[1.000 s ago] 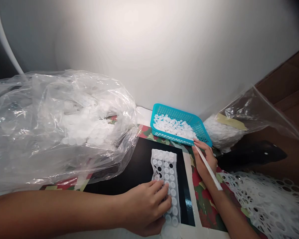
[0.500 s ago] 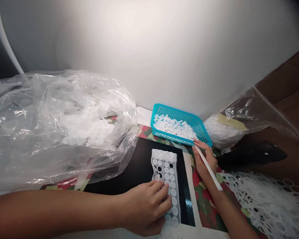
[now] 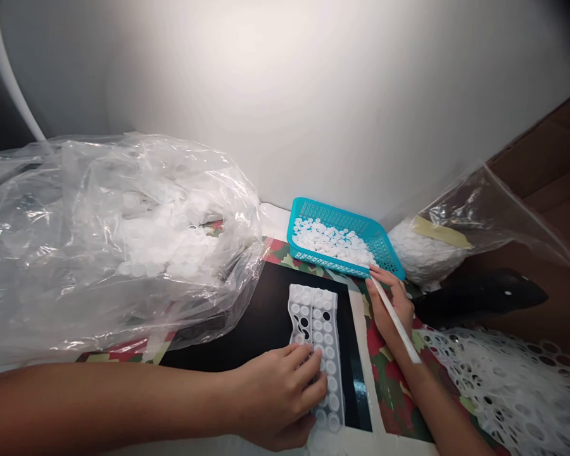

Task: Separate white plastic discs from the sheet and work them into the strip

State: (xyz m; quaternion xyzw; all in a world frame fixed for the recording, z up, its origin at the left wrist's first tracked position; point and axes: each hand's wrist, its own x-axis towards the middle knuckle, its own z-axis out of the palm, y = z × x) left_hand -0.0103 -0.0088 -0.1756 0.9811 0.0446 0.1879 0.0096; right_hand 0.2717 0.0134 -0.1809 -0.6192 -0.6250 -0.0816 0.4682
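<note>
My left hand (image 3: 278, 392) rests with curled fingers pressing on a translucent white strip of round discs (image 3: 319, 329), which lies on a black mat (image 3: 261, 323). A few holes in the strip show black where discs are gone. My right hand (image 3: 390, 305) lies beside the mat, fingers closed around a thin white stick (image 3: 396, 321), its fingertips touching the front rim of a teal basket (image 3: 384, 256) filled with loose white discs (image 3: 332, 244).
A big clear plastic bag (image 3: 109, 234) with white discs fills the left side. A second clear bag (image 3: 456, 234) of discs lies right of the basket. Punched-out white sheets (image 3: 508, 380) pile at the lower right. A white wall stands behind.
</note>
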